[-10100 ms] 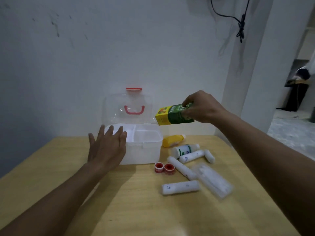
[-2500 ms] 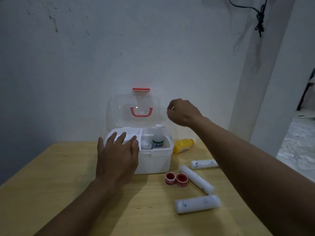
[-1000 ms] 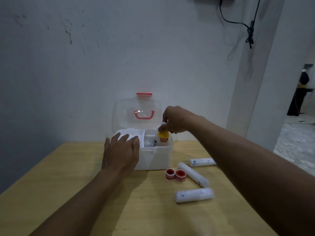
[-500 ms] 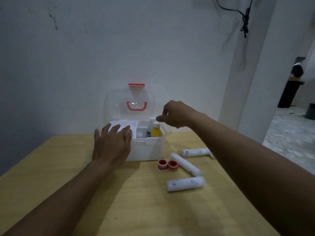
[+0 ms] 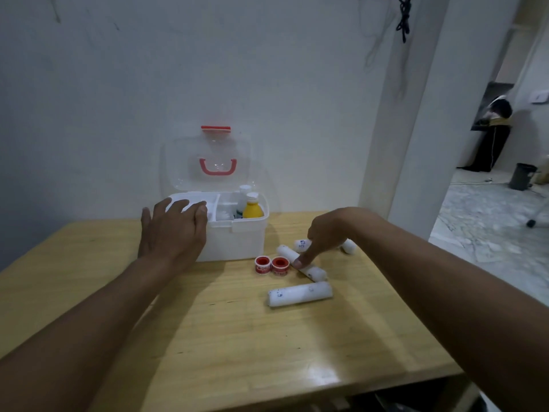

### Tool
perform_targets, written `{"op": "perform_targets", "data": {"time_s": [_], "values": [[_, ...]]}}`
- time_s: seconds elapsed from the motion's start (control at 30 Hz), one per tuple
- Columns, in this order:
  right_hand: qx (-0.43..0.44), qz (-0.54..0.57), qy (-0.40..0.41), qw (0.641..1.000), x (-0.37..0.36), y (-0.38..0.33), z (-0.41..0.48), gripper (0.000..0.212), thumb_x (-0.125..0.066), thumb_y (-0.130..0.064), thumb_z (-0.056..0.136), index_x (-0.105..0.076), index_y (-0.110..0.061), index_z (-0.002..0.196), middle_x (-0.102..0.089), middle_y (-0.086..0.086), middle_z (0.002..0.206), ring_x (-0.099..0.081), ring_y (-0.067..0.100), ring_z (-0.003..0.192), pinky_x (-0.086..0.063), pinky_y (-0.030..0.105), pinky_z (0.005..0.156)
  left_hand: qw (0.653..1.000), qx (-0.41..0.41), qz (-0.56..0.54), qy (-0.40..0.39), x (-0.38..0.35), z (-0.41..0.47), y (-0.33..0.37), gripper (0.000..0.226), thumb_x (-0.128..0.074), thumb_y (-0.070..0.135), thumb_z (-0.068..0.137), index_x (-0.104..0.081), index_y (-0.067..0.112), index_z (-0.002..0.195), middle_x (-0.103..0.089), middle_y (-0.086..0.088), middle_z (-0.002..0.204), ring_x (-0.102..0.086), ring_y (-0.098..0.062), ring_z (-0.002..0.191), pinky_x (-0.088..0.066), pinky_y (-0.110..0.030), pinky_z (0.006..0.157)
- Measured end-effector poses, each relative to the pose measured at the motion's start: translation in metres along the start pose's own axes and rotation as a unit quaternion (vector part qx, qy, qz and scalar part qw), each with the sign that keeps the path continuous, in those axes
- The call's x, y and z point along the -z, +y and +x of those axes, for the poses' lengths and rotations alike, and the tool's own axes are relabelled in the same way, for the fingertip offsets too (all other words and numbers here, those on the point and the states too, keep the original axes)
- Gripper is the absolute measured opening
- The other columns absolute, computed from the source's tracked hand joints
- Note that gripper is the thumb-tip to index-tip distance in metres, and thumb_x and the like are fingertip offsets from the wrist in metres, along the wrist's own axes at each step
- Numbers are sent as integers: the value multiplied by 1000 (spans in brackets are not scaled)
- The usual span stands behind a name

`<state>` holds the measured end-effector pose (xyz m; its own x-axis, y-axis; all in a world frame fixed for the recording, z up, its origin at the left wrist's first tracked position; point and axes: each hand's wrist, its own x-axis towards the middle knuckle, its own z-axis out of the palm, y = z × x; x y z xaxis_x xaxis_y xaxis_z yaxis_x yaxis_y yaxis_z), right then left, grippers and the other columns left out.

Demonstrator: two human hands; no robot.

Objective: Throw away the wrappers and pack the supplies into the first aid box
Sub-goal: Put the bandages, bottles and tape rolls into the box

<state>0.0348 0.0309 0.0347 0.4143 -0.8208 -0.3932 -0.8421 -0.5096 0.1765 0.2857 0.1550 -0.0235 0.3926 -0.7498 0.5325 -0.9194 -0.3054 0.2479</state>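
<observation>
A wooden table (image 5: pixel 208 337) fills the lower view, its back edge against a pale wall (image 5: pixel 178 69) and its near right corner ending above a dark gap. The front half of the tabletop is bare on both sides of the arms.

The first aid box (image 5: pixel 234 239), white with a clear lid (image 5: pixel 208 156) standing upright and a red handle (image 5: pixel 218 168), sits at the back centre of the table. A yellow bottle (image 5: pixel 252 209) and a white bottle (image 5: pixel 245 193) stand upright in its right compartment.

The left hand (image 5: pixel 172 230) lies flat with fingers spread over the box's front left corner, pressing on it. The right hand (image 5: pixel 326 236) hovers low to the right of the box, fingers curled downward, one fingertip touching a white bandage roll (image 5: pixel 309 267) that lies diagonally; it is not closed around anything.

Two small red tape rolls (image 5: pixel 271 265) stand side by side just in front of the box's right corner. A thicker white roll (image 5: pixel 300 294) lies nearest the viewer. Another roll (image 5: pixel 301 244) with blue print too small to read shows behind the right hand, and a further white end (image 5: pixel 348 246) pokes out on its far side.

To the right, a white pillar (image 5: pixel 416 129) borders an opening onto a pale patterned floor with a dark bin (image 5: pixel 523 176). A black cord (image 5: pixel 403 19) hangs on the wall above.
</observation>
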Motion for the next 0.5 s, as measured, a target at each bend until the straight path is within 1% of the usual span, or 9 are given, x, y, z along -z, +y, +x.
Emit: {"op": "perform_targets", "data": {"time_s": [0.03, 0.1, 0.17, 0.23, 0.37, 0.43, 0.5], "values": [[3, 7, 6, 1000, -1, 0, 1, 122, -60, -92, 40, -54, -19, 137, -57, 0, 137, -60, 26, 112, -48, 42, 98, 1000, -3, 0, 3, 0, 0, 0, 56, -15, 45, 98, -55, 30, 135, -53, -4, 142, -31, -31, 140, -17, -60, 114], [10, 12, 20, 1000, -2, -1, 3, 105, -69, -81, 54, -54, -21, 139, -58, -1, 136, -60, 25, 114, -49, 40, 98, 1000, -8, 3, 7, 0, 0, 0, 57, -15, 45, 97, -55, 29, 135, -54, -5, 142, -33, -32, 139, -19, -60, 113], [23, 9, 41, 999, -2, 0, 7, 85, -73, -68, 68, -59, -17, 134, -61, 2, 131, -61, 25, 112, -50, 38, 96, 1000, -9, 4, 8, 0, 1, -1, 57, -15, 45, 97, -55, 30, 134, -54, -5, 141, -33, -32, 138, -20, -60, 113], [36, 32, 66, 997, -3, 1, 12, 68, -75, -53, 76, -63, -12, 129, -64, 5, 125, -63, 24, 108, -53, 36, 92, 1000, -11, 4, 7, -1, 1, -1, 58, -14, 45, 97, -55, 30, 135, -55, -4, 141, -34, -32, 138, -20, -60, 112], [48, 69, 119, 989, -5, 4, 18, 46, -76, -37, 80, -70, -12, 118, -69, 5, 115, -66, 23, 99, -54, 33, 79, 1000, -5, 5, 2, -1, 1, -1, 54, -16, 44, 99, -52, 32, 137, -53, -2, 142, -32, -30, 140, -19, -58, 114], [49, 91, 149, 983, -3, 5, 18, 41, -75, -32, 80, -71, -11, 115, -70, 7, 113, -66, 24, 99, -54, 34, 81, 1000, -4, 3, 2, -1, 1, -1, 54, -16, 44, 98, -52, 32, 137, -53, -1, 142, -32, -29, 140, -19, -57, 114], [51, 98, 145, 983, 1, 5, 16, 42, -75, -34, 80, -71, -10, 114, -71, 7, 113, -66, 24, 101, -54, 37, 87, 1000, -8, 4, 3, 0, 2, -1, 58, -13, 47, 96, -53, 32, 137, -54, -2, 141, -34, -29, 139, -21, -58, 113]]}}
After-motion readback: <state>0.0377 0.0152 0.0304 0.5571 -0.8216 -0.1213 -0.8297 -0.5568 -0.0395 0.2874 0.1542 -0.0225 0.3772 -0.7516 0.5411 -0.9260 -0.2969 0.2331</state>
